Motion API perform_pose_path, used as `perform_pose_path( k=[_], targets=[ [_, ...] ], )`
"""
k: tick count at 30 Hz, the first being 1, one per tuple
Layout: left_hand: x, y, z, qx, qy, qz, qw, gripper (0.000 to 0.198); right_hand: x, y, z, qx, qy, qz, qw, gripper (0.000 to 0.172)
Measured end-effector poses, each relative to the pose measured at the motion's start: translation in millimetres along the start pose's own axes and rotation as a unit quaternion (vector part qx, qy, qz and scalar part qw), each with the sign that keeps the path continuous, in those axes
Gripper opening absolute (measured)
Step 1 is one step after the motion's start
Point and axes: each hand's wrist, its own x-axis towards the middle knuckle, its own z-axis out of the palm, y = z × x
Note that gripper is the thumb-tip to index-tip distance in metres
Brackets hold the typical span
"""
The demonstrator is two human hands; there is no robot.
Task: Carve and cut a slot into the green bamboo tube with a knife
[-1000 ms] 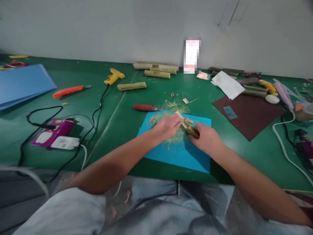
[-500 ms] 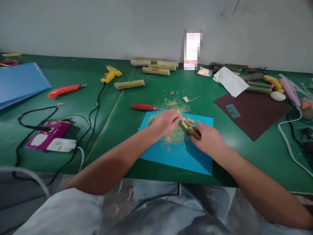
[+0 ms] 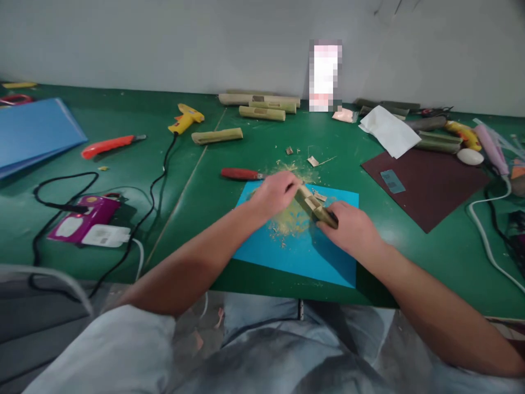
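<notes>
Over a blue sheet [image 3: 262,257] on the green table, I hold a short bamboo tube [image 3: 312,205] slantwise. A rectangular opening is cut in its upper side. My right hand [image 3: 353,224] is closed around its near, lower-right end. At the far, upper-left end, the fingers of my left hand [image 3: 278,191] are closed on the tube; their tips are partly hidden. Sawdust and shavings [image 3: 287,224] lie on the sheet beneath. Just beyond my left hand rests a red-handled tool [image 3: 241,174], its tip by the sawdust.
More bamboo pieces [image 3: 262,114] lie at the back, and one piece [image 3: 217,136] lies nearer. To the left are a yellow glue gun [image 3: 186,119], an orange cutter [image 3: 109,146] and a purple power strip [image 3: 86,219] with cords. Brown sandpaper [image 3: 426,191] and white paper [image 3: 388,131] lie right.
More of the bamboo tube's far end shows, as my left hand has shifted slightly towards its upper-left end. My right hand keeps its hold. The whole view has tilted a little.
</notes>
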Motion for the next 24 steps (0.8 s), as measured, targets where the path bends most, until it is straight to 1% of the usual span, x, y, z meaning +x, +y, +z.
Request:
perform_pose_path(
  k=[1,3,5,8,10,12,15,19,22,24],
  targets=[
    [0.8,0.2,-0.4,0.008,0.010,-0.008,1.000,0.019,0.3,0.1,0.1,0.002,0.000,0.004,1.000,0.017],
    [1.2,0.6,-1.6,0.000,-0.013,-0.003,1.000,0.018,0.6,0.3,0.6,0.006,-0.003,0.008,1.000,0.017],
    [0.2,0.2,-2.7,-0.004,-0.023,0.004,1.000,0.018,0.7,0.4,1.3,0.008,-0.003,0.012,1.000,0.017],
    [-2.5,-1.2,-2.7,0.027,0.025,-0.008,0.999,0.023,0.4,0.3,1.6,0.007,0.002,0.017,1.000,0.018],
    [-4.0,-1.2,-1.4,0.012,-0.009,0.019,1.000,0.021,0.3,0.2,1.1,0.006,0.001,0.015,1.000,0.017],
    [-4.4,-0.8,-0.3,0.003,-0.027,0.032,0.999,0.020,0.2,-0.2,0.1,0.004,-0.004,0.016,1.000,0.017],
    [-3.0,-0.4,-1.5,0.026,0.009,-0.002,1.000,0.022,0.1,-1.2,-1.6,0.001,-0.005,0.025,1.000,0.018],
    [-2.7,-1.5,-5.5,0.002,-0.027,0.001,1.000,0.019,-0.3,-3.2,-4.0,-0.011,-0.006,0.022,1.000,0.018],
    [-4.3,-3.2,-5.9,0.012,0.005,-0.004,1.000,0.020,-0.7,-4.4,-5.5,-0.014,-0.005,0.027,1.000,0.018],
    [-5.2,-3.6,-4.3,-0.002,-0.017,0.018,1.000,0.019,-0.8,-4.4,-5.9,-0.018,-0.008,0.027,0.999,0.018]
  ],
)
